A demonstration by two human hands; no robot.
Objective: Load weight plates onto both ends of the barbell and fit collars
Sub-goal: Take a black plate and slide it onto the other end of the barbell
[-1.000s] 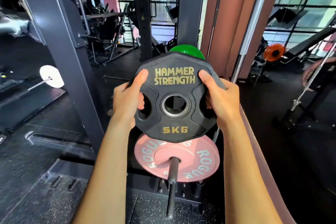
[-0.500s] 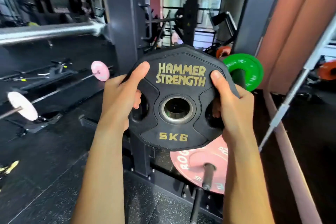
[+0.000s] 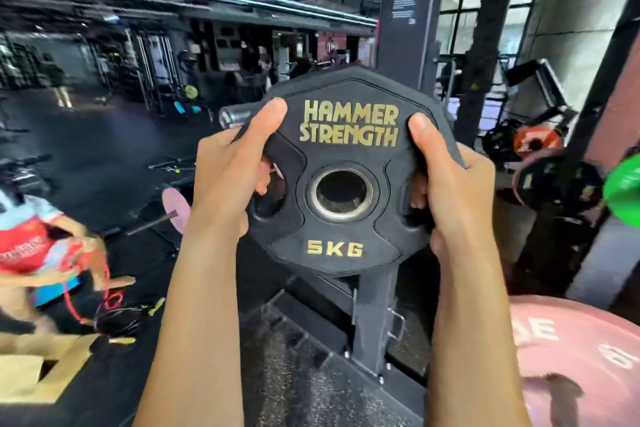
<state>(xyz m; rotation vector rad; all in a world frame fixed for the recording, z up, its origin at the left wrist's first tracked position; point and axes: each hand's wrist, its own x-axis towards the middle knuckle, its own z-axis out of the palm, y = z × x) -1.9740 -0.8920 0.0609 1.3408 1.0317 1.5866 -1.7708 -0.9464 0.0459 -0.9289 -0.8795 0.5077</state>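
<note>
1. Since 0.5 s ago the view has swung left: green plate (image 3: 623,189) went from just right of the black plate to the far right edge, pink plate (image 3: 571,357) from under it to the bottom right corner.
2. 5 kg plate (image 3: 341,166), black, gold "HAMMER STRENGTH" lettering, is held upright at chest height, face to camera, centre hole open, in front of a dark rack upright (image 3: 408,10).
3. L hand (image 3: 225,184): thumb on the plate face, fingers curled through the left grip slot.
4. R hand (image 3: 453,187): thumb on the face, fingers wrapped behind the right edge.
5. Barbell sleeve end (image 3: 233,116), bare metal, pokes out just left of the plate's top, behind the L thumb.
6. Far left: blurred person in red/white (image 3: 31,236) low on the floor; small pink plate on a bar (image 3: 175,210) behind the L wrist.
</note>
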